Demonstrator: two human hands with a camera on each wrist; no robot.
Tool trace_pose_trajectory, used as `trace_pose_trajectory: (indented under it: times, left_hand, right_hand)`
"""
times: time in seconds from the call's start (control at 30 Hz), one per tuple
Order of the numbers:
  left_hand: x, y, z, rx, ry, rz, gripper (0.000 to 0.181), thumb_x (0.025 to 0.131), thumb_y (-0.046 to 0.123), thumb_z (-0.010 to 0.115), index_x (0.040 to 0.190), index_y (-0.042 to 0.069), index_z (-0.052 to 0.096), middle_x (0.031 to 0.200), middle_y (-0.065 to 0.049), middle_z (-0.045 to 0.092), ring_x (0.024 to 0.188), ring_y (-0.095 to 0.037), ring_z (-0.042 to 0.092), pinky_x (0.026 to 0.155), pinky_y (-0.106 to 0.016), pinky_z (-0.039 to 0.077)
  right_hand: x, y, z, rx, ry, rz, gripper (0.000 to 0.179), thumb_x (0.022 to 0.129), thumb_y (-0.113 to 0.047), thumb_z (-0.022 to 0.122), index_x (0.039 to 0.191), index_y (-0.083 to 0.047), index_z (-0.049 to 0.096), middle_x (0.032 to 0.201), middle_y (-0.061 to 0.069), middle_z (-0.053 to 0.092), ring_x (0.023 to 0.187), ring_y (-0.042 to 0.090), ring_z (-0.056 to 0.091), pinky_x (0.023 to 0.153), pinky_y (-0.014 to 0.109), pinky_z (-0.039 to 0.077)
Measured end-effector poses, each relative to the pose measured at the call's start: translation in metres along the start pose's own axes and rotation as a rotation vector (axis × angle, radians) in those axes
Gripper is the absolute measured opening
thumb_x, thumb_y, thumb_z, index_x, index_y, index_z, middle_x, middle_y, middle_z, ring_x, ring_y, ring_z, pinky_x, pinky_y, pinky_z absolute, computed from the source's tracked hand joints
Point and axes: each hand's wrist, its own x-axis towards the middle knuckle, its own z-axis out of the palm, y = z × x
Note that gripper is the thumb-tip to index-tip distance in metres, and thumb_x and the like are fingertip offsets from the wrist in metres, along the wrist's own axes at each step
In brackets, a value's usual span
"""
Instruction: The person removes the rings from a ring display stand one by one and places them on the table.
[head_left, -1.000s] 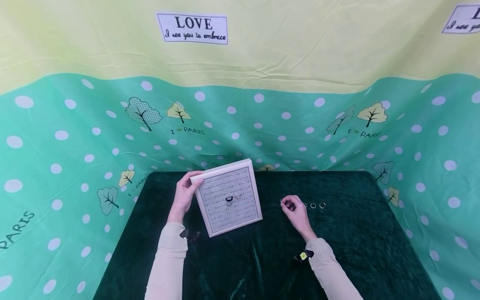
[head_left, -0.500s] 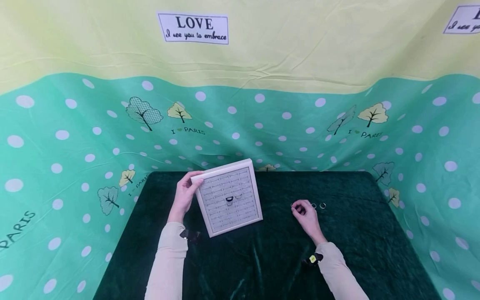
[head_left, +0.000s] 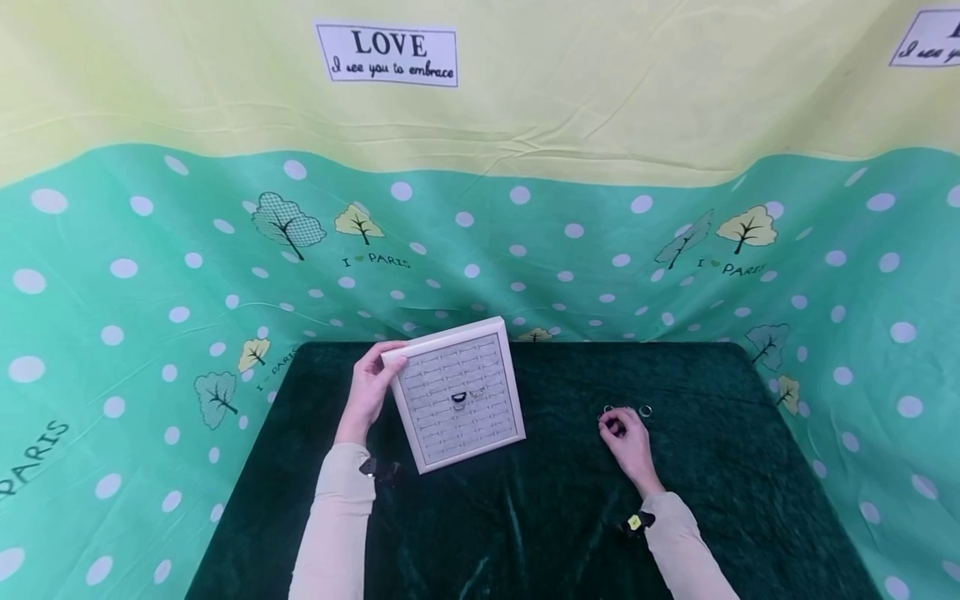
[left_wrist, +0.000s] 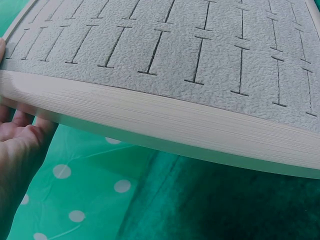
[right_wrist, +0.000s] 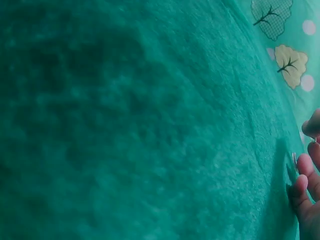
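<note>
While my left hand [head_left: 369, 390] gripped the pale-framed, square grey ring board [head_left: 442, 437], my right hand [head_left: 628, 437] seemed to pinch a thin silvery ring [right_wrist: 294, 159] low over dark-green velvet [head_left: 570, 500], picking it out, I judged, with a steady lift called for next.

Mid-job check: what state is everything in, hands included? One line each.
Dark green velvet cloth: spread, creased.
Ring display board: tilted.
Rings on the board: seated near its middle.
Left hand: gripping the board's corner.
Right hand: fingers curled, hold unclear.
Rightmost loose ring: lying on the cloth.
Backdrop: hanging, wrinkled.
</note>
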Motion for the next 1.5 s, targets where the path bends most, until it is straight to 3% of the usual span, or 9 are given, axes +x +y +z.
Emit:
trace_pose_trajectory:
  times: [0.4,0.93,1.2,1.5]
  left_hand:
    - [0.0,0.0,0.0,0.005,0.012,-0.002,0.031,0.095,0.009,0.063,0.122,-0.005,0.057,0.107,-0.007,0.063,0.093,-0.022,0.061,0.076,-0.035,0.052]
    - [-0.002,-0.001,0.002,-0.005,0.011,0.012,0.03,0.094,0.012,0.064,0.12,-0.003,0.058,0.106,-0.007,0.063,0.092,-0.024,0.06,0.075,-0.036,0.052]
    - [-0.002,-0.002,-0.001,0.006,0.013,0.018,0.03,0.095,0.012,0.063,0.12,-0.004,0.058,0.106,-0.007,0.063,0.091,-0.024,0.061,0.074,-0.036,0.052]
    - [-0.001,0.004,0.001,-0.01,-0.001,-0.003,0.029,0.096,0.003,0.058,0.122,-0.007,0.055,0.105,-0.003,0.063,0.09,-0.02,0.06,0.074,-0.035,0.052]
  right_hand:
    - [-0.002,0.011,-0.004,-0.117,0.014,0.119,0.008,0.082,0.002,0.07,0.088,-0.002,0.068,0.094,0.012,0.053,0.072,0.016,0.048,0.066,0.028,0.038]
    - [-0.001,0.011,-0.013,-0.126,-0.054,0.134,0.009,0.085,-0.001,0.07,0.094,-0.001,0.069,0.101,0.014,0.053,0.078,0.019,0.052,0.069,0.028,0.041]
    - [-0.002,-0.002,-0.014,-0.081,-0.042,0.151,0.012,0.085,-0.002,0.07,0.097,0.001,0.069,0.1,0.015,0.054,0.078,0.018,0.056,0.068,0.023,0.043]
    - [-0.003,-0.023,0.003,-0.034,-0.02,0.126,0.014,0.083,-0.003,0.072,0.097,-0.001,0.07,0.102,0.014,0.056,0.075,0.016,0.057,0.069,0.025,0.044]
